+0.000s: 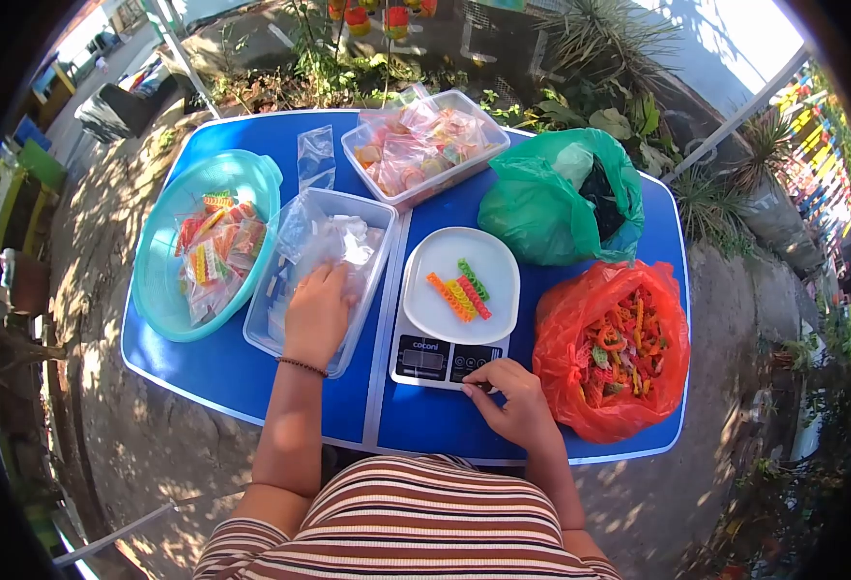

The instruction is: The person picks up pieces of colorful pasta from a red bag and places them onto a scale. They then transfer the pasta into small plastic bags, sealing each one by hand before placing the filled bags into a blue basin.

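My left hand reaches down into a clear plastic tub of thin clear bags and small whitish pieces. Its fingers are bent and closed among the plastic; whatever lies in them is hidden. Loosely curled, my right hand rests at the front right corner of a white kitchen scale, thumb and forefinger a little apart, nothing visibly held. On the scale sits a white tray bearing several spiral snack pieces in orange, yellow, red and green.
A turquoise basin of packed colourful bags stands left. Another tub with filled bags is at the back, beside a green plastic bag. An open red bag of loose spirals sits right on the blue table.
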Motion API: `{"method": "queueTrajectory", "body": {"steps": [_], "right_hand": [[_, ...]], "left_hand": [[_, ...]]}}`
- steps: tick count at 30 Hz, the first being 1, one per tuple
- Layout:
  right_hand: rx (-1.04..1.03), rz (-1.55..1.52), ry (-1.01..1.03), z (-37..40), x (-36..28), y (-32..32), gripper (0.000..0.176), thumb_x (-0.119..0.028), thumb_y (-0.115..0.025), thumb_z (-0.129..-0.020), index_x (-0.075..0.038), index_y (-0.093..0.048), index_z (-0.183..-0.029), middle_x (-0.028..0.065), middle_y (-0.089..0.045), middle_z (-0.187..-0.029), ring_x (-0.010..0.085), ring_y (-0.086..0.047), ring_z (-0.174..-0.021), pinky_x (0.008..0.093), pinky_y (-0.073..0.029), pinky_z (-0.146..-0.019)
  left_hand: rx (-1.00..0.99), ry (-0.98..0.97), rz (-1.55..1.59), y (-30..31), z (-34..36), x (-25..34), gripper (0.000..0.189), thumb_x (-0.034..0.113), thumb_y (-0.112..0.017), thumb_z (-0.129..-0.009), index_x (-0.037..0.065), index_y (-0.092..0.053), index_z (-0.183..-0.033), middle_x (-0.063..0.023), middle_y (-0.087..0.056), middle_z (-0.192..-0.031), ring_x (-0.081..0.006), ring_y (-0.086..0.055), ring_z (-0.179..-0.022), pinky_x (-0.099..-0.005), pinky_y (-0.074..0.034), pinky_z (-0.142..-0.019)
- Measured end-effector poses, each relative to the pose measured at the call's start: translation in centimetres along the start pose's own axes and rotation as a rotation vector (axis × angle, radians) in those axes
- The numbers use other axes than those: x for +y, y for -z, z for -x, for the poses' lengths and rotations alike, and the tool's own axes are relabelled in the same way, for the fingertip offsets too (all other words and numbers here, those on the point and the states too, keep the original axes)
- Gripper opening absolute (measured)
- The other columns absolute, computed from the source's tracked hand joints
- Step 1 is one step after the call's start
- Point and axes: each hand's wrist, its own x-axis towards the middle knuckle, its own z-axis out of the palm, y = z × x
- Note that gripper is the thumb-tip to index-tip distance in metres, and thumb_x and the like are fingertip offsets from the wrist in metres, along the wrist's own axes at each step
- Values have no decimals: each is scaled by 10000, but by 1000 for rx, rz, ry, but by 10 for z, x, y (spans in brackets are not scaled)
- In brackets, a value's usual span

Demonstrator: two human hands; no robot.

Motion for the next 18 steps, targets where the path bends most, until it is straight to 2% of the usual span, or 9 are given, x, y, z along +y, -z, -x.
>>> {"method": "queueTrajectory", "body": {"steps": [3,6,9,12,15,18], "right_hand": [[-5,23,25,1,4,0,97,-16,-789,-838,4,-724,-907,113,-719,-862,249,-681,-770,329,-541,-694],[-5,13,27,0,3,-1,96,-14,-789,-838,3,-725,-908,113,-722,-866,248,-683,-774,329,-541,-699],[-1,-4,12,0,2,0,90,-20,-784,-841,-1,-720,-901,113,-713,-858,256,-680,-777,339,-540,-697],[3,-29,-1,-1,-1,0,81,-34,-775,-849,-7,-712,-891,111,-695,-839,270,-671,-778,355,-539,-688],[6,-33,3,0,-1,1,81,-22,-780,-846,-4,-719,-896,109,-708,-850,250,-677,-773,339,-541,-687],[27,-58,-2,0,-4,3,100,5,-790,-832,-1,-730,-911,108,-731,-877,223,-688,-778,321,-539,-700]], "left_hand": [[-153,116,54,7,-1,2,249,79,-717,-865,59,-735,-1112,-154,-729,-1104,-356,-672,-1030,-454,-525,-912],[-56,164,-5,2,1,-2,187,86,-732,-856,61,-738,-1041,-126,-751,-990,-341,-690,-957,-441,-531,-857],[167,167,156,10,-3,-1,136,118,-777,-840,59,-735,-956,-105,-747,-873,-301,-710,-843,-414,-544,-779],[268,235,226,26,-9,7,228,160,-865,-797,35,-731,-932,-92,-729,-800,-198,-697,-690,-318,-537,-667],[378,258,326,35,-10,15,271,212,-898,-795,33,-718,-890,-42,-697,-762,-129,-639,-636,-272,-516,-612],[616,195,522,36,-7,23,258,213,-891,-815,46,-701,-867,-16,-676,-750,-103,-555,-625,-240,-463,-602]]}}
